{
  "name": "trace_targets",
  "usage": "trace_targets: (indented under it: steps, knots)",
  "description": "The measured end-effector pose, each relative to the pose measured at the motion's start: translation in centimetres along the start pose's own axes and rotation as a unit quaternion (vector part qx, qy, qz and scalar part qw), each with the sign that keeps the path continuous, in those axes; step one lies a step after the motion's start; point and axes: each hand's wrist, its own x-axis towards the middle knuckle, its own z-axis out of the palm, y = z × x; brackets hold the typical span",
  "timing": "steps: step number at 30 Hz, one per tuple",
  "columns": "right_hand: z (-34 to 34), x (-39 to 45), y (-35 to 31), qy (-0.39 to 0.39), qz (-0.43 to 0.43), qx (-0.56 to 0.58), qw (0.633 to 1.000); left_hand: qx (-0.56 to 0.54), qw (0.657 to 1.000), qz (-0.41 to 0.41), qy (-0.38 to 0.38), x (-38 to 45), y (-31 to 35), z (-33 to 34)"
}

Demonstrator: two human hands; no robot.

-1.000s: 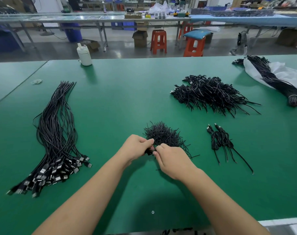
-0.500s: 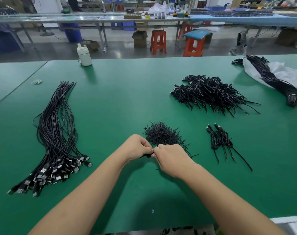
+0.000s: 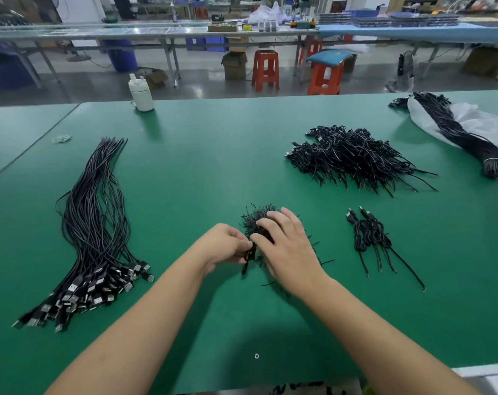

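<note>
Risk: left hand (image 3: pixel 227 246) pinches a small black bundle (image 3: pixel 248 256) just over the bench (image 3: pixel 185 181) beside the tie pile (image 3: pixel 253 220), while right hand (image 3: pixel 287 248) rests loose-fingered on that pile, gripping nothing, so tangled ties may snag and the bundle slip.

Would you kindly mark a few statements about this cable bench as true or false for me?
1. The left hand pinches a few black ties. True.
2. The right hand is clenched in a fist. False: its fingers spread over the pile of ties.
3. A white bottle stands near the far edge of the table. True.
4. The USB cables lie to the right of both hands. False: they lie to the left.
</note>
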Motion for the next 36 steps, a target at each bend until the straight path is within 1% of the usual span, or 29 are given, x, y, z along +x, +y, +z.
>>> trace_targets:
  steps: [1,3,5,6,8,10,13,16,19,21,24,26,28,30,31,32,34,35,36]
  knots:
    - [-0.1,0.0,0.2,0.019,-0.01,0.019,1.0,-0.071,0.997,-0.02,-0.024,-0.1,0.1,-0.2]
    - [-0.3,0.0,0.7,0.023,-0.036,0.057,0.997,-0.173,0.981,-0.049,-0.07,-0.4,0.1,-0.6]
    - [-0.4,-0.2,1.0,0.02,-0.028,0.095,0.995,-0.207,0.971,-0.06,-0.105,-0.5,-0.1,-0.7]
    - [-0.4,-0.3,1.1,0.024,-0.014,0.114,0.993,-0.207,0.97,-0.058,-0.114,-0.6,-0.2,-0.7]
    - [-0.4,-0.3,1.3,0.031,0.025,0.154,0.987,-0.171,0.978,-0.031,-0.112,-0.6,-0.4,-0.7]
    - [-0.5,-0.1,1.3,0.03,0.074,0.192,0.978,-0.116,0.989,0.021,-0.093,-0.6,-0.5,-0.7]
    - [-0.7,0.2,1.2,0.011,0.136,0.235,0.962,-0.087,0.99,0.088,-0.074,-0.7,-0.5,-0.5]
    - [-0.7,0.5,1.0,-0.013,0.179,0.263,0.948,-0.093,0.989,0.101,-0.063,-0.8,-0.3,-0.2]
    - [-0.5,0.5,0.5,-0.036,0.225,0.304,0.925,-0.129,0.986,0.086,-0.059,-0.9,-0.1,0.0]
    - [-0.5,0.4,0.4,-0.051,0.212,0.308,0.926,-0.172,0.981,0.065,-0.067,-0.9,0.1,0.2]
    - [-0.9,0.6,1.0,-0.05,0.179,0.301,0.935,-0.258,0.962,0.033,-0.085,-0.9,0.5,0.6]
    - [-1.1,0.8,1.4,-0.051,0.175,0.301,0.936,-0.261,0.96,0.038,-0.091,-0.9,0.6,0.6]
    - [-1.0,0.9,1.4,-0.071,0.179,0.304,0.933,-0.236,0.965,0.058,-0.094,-1.0,0.5,0.7]
    - [-0.9,0.9,1.2,-0.09,0.219,0.339,0.911,-0.185,0.975,0.097,-0.076,-1.0,0.5,0.7]
    - [-0.8,1.0,1.1,-0.1,0.254,0.368,0.889,-0.126,0.982,0.129,-0.052,-0.9,0.4,0.7]
    - [-0.8,1.2,1.0,-0.113,0.294,0.4,0.861,-0.043,0.985,0.166,-0.02,-0.8,0.3,0.7]
    - [-0.9,1.5,0.8,-0.139,0.358,0.47,0.795,0.121,0.966,0.226,0.036,-0.5,0.0,0.7]
    - [-0.9,1.6,0.7,-0.144,0.378,0.513,0.757,0.164,0.955,0.244,0.049,-0.4,-0.1,0.7]
    - [-1.0,1.6,0.6,-0.143,0.39,0.559,0.717,0.173,0.949,0.256,0.052,-0.4,-0.2,0.8]
